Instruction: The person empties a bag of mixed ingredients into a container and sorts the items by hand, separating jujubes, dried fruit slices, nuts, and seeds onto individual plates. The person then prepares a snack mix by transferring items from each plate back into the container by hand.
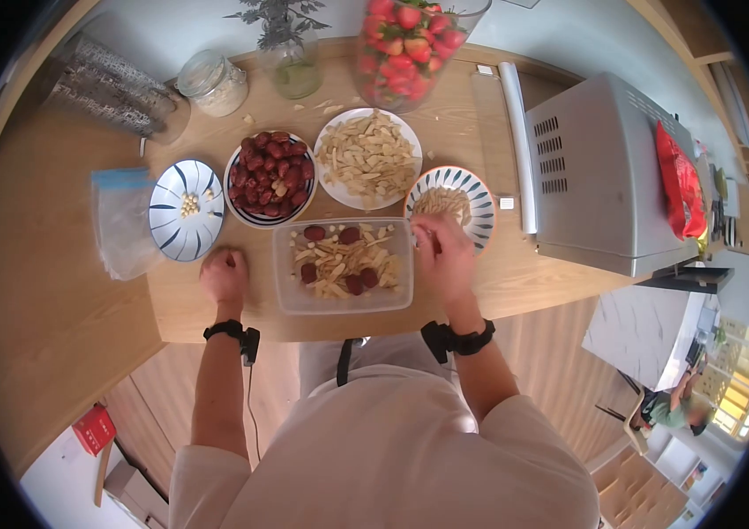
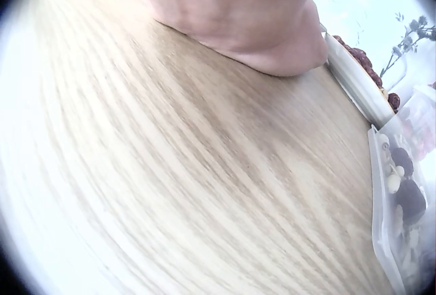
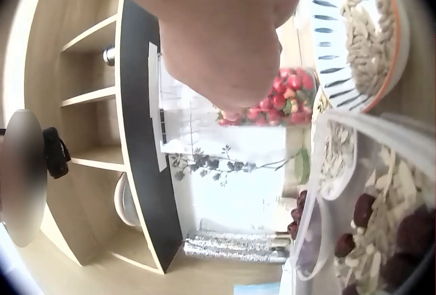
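In the head view, my left hand (image 1: 224,277) rests on the tabletop with its fingers loosely curled, just below a blue-striped plate (image 1: 176,183) of small round cream seeds. My right hand (image 1: 448,260), fingers bent together, is over the right edge of a clear plastic container (image 1: 304,304) and beside an orange-rimmed bowl (image 1: 481,201) of pale slivers (image 1: 445,204). I cannot tell whether its fingertips pinch anything; in the right wrist view the back of the hand hides them. The container holds cream slices, small white pieces and several red dates (image 1: 349,235).
Behind the container are a bowl of red dates (image 1: 269,172) and a plate of pale slices (image 1: 370,154). A jar (image 1: 216,85), plant vase (image 1: 295,75) and strawberry-filled vase (image 1: 403,66) line the wall. Clear bags (image 1: 123,229) lie left; a silver appliance (image 1: 595,176) stands right.
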`<state>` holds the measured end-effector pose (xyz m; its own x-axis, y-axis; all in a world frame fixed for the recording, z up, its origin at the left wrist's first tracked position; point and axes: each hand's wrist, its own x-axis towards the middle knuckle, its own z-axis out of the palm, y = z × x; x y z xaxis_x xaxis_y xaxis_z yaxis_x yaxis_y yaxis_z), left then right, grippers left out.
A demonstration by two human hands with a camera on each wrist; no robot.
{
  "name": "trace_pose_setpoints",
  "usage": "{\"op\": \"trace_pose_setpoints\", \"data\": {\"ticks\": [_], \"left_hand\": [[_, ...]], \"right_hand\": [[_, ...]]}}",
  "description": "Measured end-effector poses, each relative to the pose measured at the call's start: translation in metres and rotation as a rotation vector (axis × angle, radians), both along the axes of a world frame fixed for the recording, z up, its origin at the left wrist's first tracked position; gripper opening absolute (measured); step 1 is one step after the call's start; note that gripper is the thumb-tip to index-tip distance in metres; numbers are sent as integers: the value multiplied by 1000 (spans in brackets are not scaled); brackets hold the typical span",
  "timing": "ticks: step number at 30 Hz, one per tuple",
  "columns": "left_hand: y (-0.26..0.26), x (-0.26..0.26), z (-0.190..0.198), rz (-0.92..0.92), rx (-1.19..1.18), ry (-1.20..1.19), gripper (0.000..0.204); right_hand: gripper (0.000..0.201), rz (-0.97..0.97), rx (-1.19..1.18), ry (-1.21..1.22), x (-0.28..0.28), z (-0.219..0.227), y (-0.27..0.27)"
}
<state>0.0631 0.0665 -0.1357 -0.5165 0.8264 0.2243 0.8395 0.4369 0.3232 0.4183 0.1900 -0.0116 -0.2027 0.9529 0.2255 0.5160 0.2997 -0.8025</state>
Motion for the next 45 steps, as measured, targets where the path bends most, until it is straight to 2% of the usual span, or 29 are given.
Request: {"op": "trace_pose_setpoints", "data": {"ticks": [2,11,14,18,20,23,27,30,32,33,35,39,42,44,45], "left_hand": [[1,2,4,1,-1,-2,27],[3,6,10,3,34,0,28],[4,7,11,4,24,9,27],[4,8,13,35,-35,19,26],[4,7,13,33,-31,26,26],[4,7,13,33,-40,30,26],[4,6,13,41,-62,22,25],[5,7,14,41,-54,21,25],[5,8,15,43,-64,27,25],[5,8,16,44,-73,33,25],[5,8,15,44,-69,28,25],[6,8,15,27,-11,11,28],[5,6,13,6,3,22,27],[5,7,15,12,-22,5,25],[5,8,16,21,-54,-7,24]], "right_hand": [[13,105,120,19,-11,4,-8],[16,392,162,-42,-43,-14,-35],[16,407,68,-79,-42,-13,-39],[14,346,135,-121,-36,-22,-35],[13,306,111,-248,-33,-17,-31],[12,286,120,-316,-29,-23,-27],[12,271,119,-312,-29,-25,-25],[20,316,134,-344,-30,-31,-26],[22,362,59,-449,-38,-34,-32],[22,363,60,-448,-41,-35,-34],[22,491,39,-405,-49,-36,-38],[23,553,21,-395,-61,-47,-47],[24,584,-12,-488,-62,-51,-50],[20,484,-45,-722,-59,-43,-47],[20,481,-38,-729,-58,-39,-43]]}}
